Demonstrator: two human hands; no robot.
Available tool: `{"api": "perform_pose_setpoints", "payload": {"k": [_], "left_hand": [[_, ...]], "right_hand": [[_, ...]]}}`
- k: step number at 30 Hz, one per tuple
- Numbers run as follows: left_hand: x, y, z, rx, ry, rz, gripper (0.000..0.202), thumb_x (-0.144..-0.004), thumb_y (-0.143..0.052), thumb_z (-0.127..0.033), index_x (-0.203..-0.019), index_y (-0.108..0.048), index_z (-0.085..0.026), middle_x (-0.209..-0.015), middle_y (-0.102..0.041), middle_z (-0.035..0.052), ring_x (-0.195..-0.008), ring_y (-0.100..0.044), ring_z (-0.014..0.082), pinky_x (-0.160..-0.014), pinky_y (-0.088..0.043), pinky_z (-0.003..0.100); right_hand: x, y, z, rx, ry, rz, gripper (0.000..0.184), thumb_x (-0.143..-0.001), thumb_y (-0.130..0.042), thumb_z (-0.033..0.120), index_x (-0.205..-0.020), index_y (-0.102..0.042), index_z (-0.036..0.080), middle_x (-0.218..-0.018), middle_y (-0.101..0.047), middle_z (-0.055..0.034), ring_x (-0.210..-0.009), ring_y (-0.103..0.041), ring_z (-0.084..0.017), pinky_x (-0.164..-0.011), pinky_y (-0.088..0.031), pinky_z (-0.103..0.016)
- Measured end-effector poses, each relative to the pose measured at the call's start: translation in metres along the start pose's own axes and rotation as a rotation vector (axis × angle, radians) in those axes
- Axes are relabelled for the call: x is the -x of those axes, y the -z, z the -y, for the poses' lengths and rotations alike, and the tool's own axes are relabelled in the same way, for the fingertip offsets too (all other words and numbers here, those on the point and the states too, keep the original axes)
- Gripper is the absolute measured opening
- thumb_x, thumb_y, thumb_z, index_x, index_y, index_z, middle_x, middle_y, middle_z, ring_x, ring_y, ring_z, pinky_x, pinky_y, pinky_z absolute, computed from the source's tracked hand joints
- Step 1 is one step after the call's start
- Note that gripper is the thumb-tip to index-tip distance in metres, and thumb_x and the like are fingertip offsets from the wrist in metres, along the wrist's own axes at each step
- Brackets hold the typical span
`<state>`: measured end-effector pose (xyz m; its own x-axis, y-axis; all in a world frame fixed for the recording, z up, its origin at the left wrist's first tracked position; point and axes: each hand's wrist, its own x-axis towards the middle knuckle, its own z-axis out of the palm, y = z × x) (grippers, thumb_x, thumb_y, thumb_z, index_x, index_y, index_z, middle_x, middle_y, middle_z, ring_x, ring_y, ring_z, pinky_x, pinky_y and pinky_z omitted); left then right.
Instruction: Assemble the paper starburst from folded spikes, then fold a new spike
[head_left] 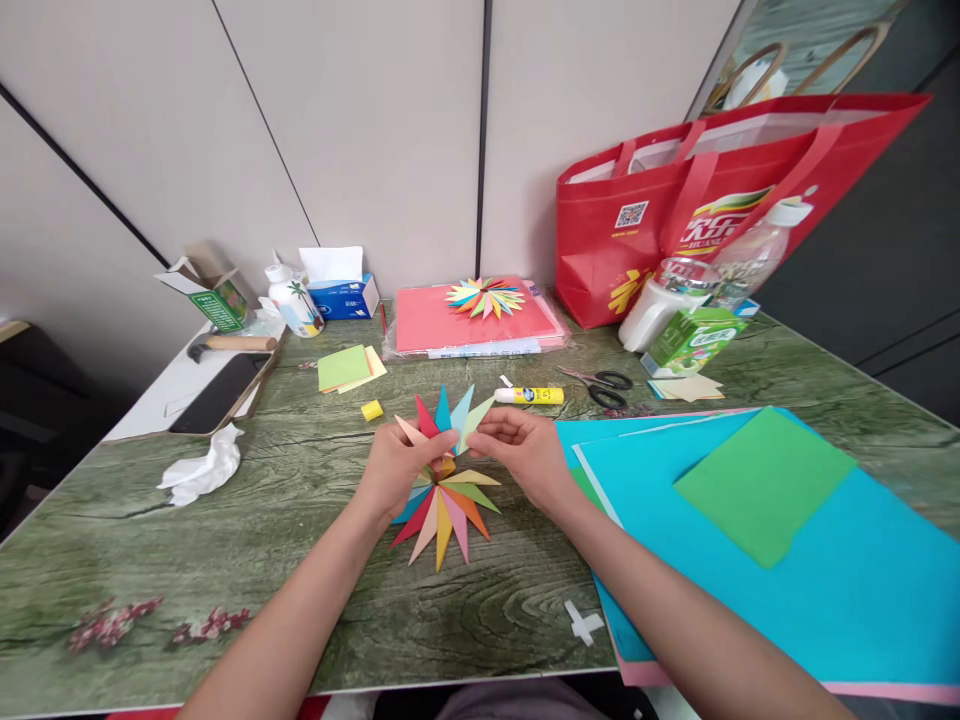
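Between my hands is a many-pointed paper star [451,508] of folded coloured strips, held above the table. My left hand [405,460] pinches its upper left part, thumb across the points. With thumb and fingers closed, my right hand [521,447] grips a pale green folded paper point [478,415] at the star's upper right. Just beyond lies an uncapped yellow glue stick [538,396], its yellow cap [371,410] off to the left. A similar finished-looking paper star [485,297] rests on the packet of red paper [427,318] at the back.
Large blue sheets [705,590] with a green square [766,487] cover the right side. Scissors [600,383] lie behind them, near a red bag [600,230]. At left are paper squares [345,368], a crumpled tissue [202,467], a phone [221,393] and a hammer [236,343].
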<state>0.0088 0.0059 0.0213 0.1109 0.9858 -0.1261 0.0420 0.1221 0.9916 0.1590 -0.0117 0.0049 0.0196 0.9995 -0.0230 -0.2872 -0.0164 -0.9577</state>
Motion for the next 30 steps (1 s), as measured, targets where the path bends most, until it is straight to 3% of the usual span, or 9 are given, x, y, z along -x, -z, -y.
{"api": "perform_pose_setpoints", "payload": {"k": [21,30], "left_hand": [[0.0027,-0.0013,-0.0024,-0.042,0.007,-0.035,0.028,-0.054,-0.075,-0.03,-0.04,-0.058,-0.013,-0.042,-0.057,0.0008,-0.041,-0.05,0.0098,-0.042,-0.038,0.022],[0.0051,-0.0029,-0.0028,-0.006,0.032,0.035,0.021,-0.051,-0.077,-0.027,-0.047,-0.064,-0.011,-0.046,-0.062,0.004,-0.045,-0.055,0.0136,-0.046,-0.044,0.025]], "right_hand": [[0.0012,-0.0012,-0.0015,0.064,0.024,-0.001,0.025,-0.054,-0.074,0.029,-0.067,-0.056,0.017,-0.06,-0.061,0.0007,-0.054,-0.059,-0.013,-0.057,-0.051,-0.027],[0.0025,0.0003,0.0038,0.124,0.058,0.011,0.022,-0.057,-0.072,0.029,-0.063,-0.054,0.017,-0.06,-0.059,0.0009,-0.055,-0.057,-0.012,-0.056,-0.047,-0.026]]}}
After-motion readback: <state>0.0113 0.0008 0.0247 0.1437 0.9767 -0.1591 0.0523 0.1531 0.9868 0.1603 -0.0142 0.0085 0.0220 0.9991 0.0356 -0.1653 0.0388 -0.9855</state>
